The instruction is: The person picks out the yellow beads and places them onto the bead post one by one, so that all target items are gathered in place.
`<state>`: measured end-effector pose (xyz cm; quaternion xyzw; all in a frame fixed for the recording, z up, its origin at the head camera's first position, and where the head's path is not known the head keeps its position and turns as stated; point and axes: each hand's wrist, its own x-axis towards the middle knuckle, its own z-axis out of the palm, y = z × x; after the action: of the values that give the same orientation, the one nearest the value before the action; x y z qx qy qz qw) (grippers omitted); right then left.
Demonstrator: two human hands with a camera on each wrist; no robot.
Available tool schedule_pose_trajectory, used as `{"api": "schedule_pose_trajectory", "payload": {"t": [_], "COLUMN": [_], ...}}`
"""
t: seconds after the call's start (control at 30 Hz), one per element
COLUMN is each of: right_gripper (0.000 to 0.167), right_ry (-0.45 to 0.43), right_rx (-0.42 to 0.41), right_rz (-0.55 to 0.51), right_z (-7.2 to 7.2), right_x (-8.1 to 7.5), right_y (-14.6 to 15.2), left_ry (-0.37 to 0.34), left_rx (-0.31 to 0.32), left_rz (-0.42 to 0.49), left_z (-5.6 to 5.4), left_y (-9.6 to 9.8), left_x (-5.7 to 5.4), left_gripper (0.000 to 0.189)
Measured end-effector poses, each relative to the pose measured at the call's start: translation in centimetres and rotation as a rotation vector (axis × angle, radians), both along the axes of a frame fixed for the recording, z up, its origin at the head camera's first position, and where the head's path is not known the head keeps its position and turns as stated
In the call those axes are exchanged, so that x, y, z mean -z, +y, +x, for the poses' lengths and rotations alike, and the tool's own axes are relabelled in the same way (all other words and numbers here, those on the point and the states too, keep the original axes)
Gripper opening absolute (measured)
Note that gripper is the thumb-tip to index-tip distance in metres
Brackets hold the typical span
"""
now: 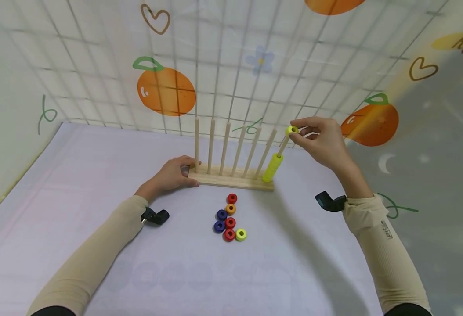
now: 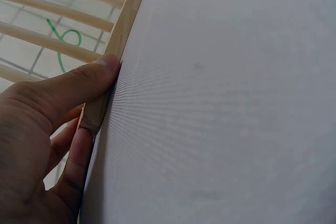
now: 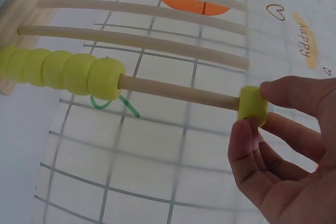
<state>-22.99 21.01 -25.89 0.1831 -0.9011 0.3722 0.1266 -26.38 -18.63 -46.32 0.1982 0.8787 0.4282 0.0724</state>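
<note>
A wooden base (image 1: 231, 179) with several upright pegs stands on the table. My left hand (image 1: 175, 172) grips its left end, thumb along the front edge and fingers round the end, as the left wrist view shows. With thumb and fingertips my right hand (image 1: 321, 139) pinches a yellow bead (image 3: 253, 106) at the top of the rightmost peg (image 3: 178, 92). Lower on that same peg sits a stack of yellow beads (image 1: 273, 168), and bare wood shows between stack and pinched bead. The other pegs carry no beads.
In front of the base lie loose beads: several red ones (image 1: 229, 235), two blue ones (image 1: 219, 227), an orange one (image 1: 230, 209) and a yellow one (image 1: 241, 235). Behind rises a curtain (image 1: 223, 57) printed with grid lines and oranges, close to the pegs.
</note>
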Motion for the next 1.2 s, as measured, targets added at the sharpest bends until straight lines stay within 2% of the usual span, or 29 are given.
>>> {"api": "schedule_pose_trajectory", "payload": {"t": [0.23,0.6,0.93,1.2], "right_gripper": [0.028,0.026,0.022,0.025], "right_ry": [-0.022,-0.045,-0.005,-0.014], "right_rx": [-0.002,-0.001,0.02,0.05], "right_rz": [0.008,-0.001,-0.052,-0.051], "right_z": [-0.2,0.4,2.7,4.7], "right_x": [0.5,1.4,2.0,3.5], "right_y": [-0.1,0.5,1.8,3.0], "left_ry": [0.01,0.009,0.016,0.023], "left_rx": [0.001,0.011,0.006,0.001], "left_rz": [0.0,0.02,0.004,0.002], "left_z": [0.0,0.1,0.0,-0.3], "left_y": [0.0,0.2,0.2,-0.1], "left_x": [0.4,0.8,0.9,0.7], "left_gripper": [0.07,0.07,0.071,0.07]}}
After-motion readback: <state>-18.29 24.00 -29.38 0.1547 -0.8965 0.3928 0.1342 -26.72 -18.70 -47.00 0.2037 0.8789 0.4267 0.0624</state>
